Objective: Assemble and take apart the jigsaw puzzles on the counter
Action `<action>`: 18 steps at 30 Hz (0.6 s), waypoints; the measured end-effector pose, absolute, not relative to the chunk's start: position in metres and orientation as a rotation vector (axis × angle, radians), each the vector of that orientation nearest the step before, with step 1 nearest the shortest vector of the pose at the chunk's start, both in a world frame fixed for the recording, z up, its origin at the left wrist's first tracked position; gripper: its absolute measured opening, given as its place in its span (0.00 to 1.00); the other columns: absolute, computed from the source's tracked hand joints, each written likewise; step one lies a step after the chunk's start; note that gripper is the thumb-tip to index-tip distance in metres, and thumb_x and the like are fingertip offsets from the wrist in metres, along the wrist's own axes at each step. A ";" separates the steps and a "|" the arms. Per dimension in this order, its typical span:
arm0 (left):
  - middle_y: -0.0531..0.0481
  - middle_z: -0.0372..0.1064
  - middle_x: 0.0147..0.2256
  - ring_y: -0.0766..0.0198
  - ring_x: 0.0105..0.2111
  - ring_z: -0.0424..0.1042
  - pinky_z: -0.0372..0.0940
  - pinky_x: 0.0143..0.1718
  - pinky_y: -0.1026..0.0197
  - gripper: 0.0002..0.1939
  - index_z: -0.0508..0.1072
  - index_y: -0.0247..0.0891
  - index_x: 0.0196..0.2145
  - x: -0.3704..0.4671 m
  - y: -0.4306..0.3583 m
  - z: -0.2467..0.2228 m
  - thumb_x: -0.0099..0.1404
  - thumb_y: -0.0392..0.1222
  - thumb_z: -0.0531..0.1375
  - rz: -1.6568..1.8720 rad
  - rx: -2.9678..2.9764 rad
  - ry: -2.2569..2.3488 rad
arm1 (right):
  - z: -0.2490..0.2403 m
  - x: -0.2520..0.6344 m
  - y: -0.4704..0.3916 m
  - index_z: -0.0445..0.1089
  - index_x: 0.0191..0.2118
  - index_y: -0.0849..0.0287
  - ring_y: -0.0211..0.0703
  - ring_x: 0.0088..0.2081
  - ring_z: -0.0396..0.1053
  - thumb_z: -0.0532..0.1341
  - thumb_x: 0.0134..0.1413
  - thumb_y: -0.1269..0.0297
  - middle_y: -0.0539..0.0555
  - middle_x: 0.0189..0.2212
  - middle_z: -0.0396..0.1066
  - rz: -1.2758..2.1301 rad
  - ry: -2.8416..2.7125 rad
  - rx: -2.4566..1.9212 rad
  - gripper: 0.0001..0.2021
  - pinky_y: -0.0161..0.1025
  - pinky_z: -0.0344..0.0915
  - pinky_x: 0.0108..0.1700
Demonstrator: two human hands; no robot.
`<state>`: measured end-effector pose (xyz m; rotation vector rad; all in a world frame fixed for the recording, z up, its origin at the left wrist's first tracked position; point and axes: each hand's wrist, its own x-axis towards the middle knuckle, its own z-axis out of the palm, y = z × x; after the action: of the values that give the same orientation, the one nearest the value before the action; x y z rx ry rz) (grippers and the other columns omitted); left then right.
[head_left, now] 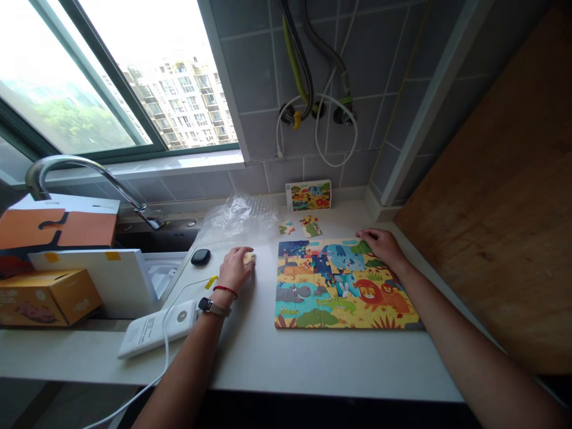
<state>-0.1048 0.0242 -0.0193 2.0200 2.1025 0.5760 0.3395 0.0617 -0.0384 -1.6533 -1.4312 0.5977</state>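
A colourful animal jigsaw puzzle (308,292) lies flat on the counter, with an elephant, lions and a hippo on it. Dark blue patches near its middle break up the picture around them. Left of the puzzle, my left hand (236,268) is closed on a small puzzle piece (249,257), which shows a pale, plain side. My right hand (382,245) is at the puzzle's upper right edge, its fingertips pinched together against the rim. Two loose parts lie behind the puzzle: a small puzzle piece (286,227) and a larger joined section (311,226).
A picture card (309,195) leans against the tiled wall. Crumpled clear plastic (241,217) lies by the sink. Around my left arm are a black rounded gadget (201,257), a white power bank (156,328) and its cable (167,339). Boxes (49,298) stand under the faucet (89,164).
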 end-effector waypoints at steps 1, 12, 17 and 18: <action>0.42 0.71 0.50 0.47 0.51 0.71 0.67 0.52 0.47 0.16 0.77 0.44 0.50 -0.107 0.025 -0.021 0.63 0.40 0.62 0.592 2.031 2.059 | -0.038 0.339 0.061 0.80 0.36 0.59 0.53 0.39 0.78 0.61 0.52 0.50 0.57 0.36 0.82 0.592 -1.436 -1.653 0.18 0.44 0.74 0.42; 0.46 0.70 0.45 0.67 0.30 0.69 0.71 0.32 0.61 0.23 0.77 0.40 0.45 -0.102 0.024 -0.002 0.50 0.45 0.70 1.111 1.661 1.455 | -0.034 0.337 0.058 0.80 0.35 0.59 0.55 0.41 0.78 0.60 0.53 0.51 0.59 0.37 0.82 0.560 -1.463 -1.640 0.17 0.45 0.72 0.44; 0.51 0.72 0.33 0.65 0.33 0.74 0.72 0.37 0.61 0.23 0.76 0.37 0.42 -0.092 0.021 0.004 0.49 0.46 0.74 1.215 1.422 1.250 | -0.037 0.338 0.059 0.80 0.35 0.59 0.54 0.40 0.78 0.60 0.53 0.50 0.58 0.37 0.82 0.561 -1.461 -1.667 0.18 0.45 0.71 0.44; 0.51 0.72 0.33 0.64 0.34 0.74 0.72 0.38 0.61 0.23 0.76 0.36 0.41 -0.089 0.020 0.003 0.48 0.46 0.75 1.251 1.387 1.236 | -0.037 0.339 0.059 0.80 0.36 0.59 0.53 0.40 0.78 0.60 0.53 0.50 0.58 0.37 0.82 0.568 -1.469 -1.663 0.18 0.45 0.71 0.45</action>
<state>-0.0891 0.0204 0.0034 1.3867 1.2357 1.2508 0.3390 0.0592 -0.0369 -1.6628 -1.4687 0.5677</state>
